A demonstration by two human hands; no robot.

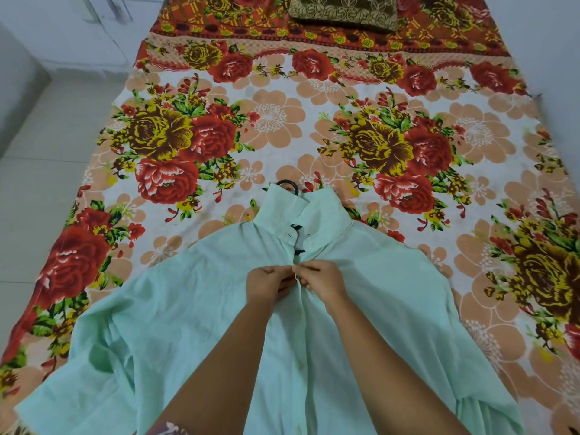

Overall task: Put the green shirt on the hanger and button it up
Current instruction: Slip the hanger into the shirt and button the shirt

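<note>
While the green shirt (194,324) lies spread front-up across the near half of the bed (314,127), both hands meet at its front placket, just below the collar. From the middle of the view, the shirt fills the area from about eight o'clock round to four o'clock, its sleeves fanned out to either side and its collar (309,211) pointing toward twelve o'clock. A black hanger (287,185) sits inside the garment: its hook pokes out above the collar, and a bit more dark plastic shows in the open neck gap below it.

The left hand (266,282) is closed in a pinch, fingertips gripping the left edge of the placket. The right hand (320,277) is likewise curled tight, thumb and fingers pinching the opposite edge, the two hands touching fingertip to fingertip at one button position. The button itself is hidden by the fingers. Below the hands the placket runs toward six o'clock with pale buttons (302,367) visible along it; whether they are fastened I cannot tell.

At twelve o'clock, at the far end of the floral bedsheet, rests a dark green patterned cushion (343,11). White tiled floor (47,158) lies at nine o'clock.
</note>
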